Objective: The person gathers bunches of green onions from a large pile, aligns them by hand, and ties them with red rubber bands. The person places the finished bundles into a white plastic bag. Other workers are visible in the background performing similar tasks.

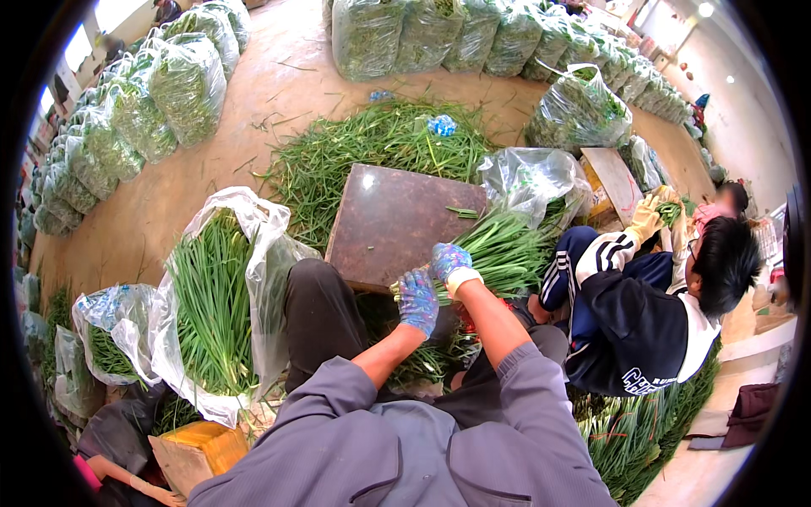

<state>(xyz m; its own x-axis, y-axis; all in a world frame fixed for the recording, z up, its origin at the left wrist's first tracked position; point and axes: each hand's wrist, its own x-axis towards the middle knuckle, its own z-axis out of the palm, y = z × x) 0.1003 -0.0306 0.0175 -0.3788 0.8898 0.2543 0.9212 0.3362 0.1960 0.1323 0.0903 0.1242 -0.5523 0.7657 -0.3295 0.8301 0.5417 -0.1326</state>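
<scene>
Both hands wear blue patterned gloves and hold one bundle of long green leafy stalks (504, 253), which look like garlic chives. My left hand (418, 303) grips the pale stem ends at the near edge of a dark brown board (405, 218). Just above and to the right, my right hand (451, 263) is closed around the stalks. From there the leaves fan out to the right, past the board's corner. A few short cut pieces (462, 212) lie on the board's right side.
Loose leaves (380, 142) are heaped behind the board. At left stands an open plastic bag (215, 304) of stalks; a clear plastic bag (532, 180) lies at right. A co-worker (646, 317) in yellow gloves sits close on the right. Filled bags (443, 38) line the floor beyond.
</scene>
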